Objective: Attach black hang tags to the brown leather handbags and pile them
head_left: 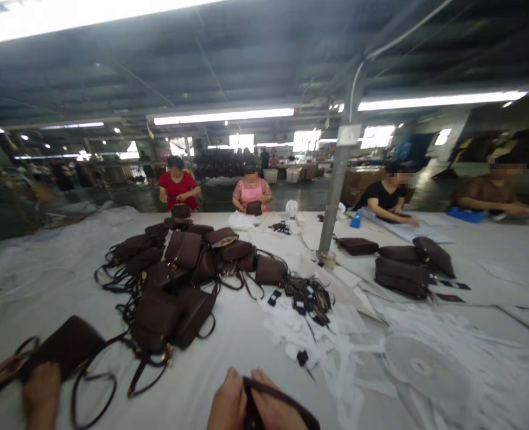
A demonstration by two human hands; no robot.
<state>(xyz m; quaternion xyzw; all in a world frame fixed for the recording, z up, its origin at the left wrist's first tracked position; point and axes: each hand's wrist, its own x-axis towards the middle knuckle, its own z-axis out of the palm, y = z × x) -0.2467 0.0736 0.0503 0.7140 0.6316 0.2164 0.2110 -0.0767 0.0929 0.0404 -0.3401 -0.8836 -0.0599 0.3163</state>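
At the bottom middle, my left hand (229, 401) and my right hand (277, 406) are close together on a dark brown handbag (300, 411). Only part of the bag shows, and the frame's lower edge cuts it off. My left fingers are curled against its near side. My right hand lies along it below a brown band or edge, with the fingers pressed to it. Ahead and to the left is a heap of similar brown handbags (159, 310) with straps and gold-coloured fittings. Right of the heap lies a pile of black tags (309, 295).
At the left, a co-worker's hands (42, 388) hold another brown bag (71, 343). A grey post (333, 203) rises from the table. White paper scraps (349, 364) and a white fan (421, 364) are at the right, with more bags (401, 275) beyond. Several people work across the table.
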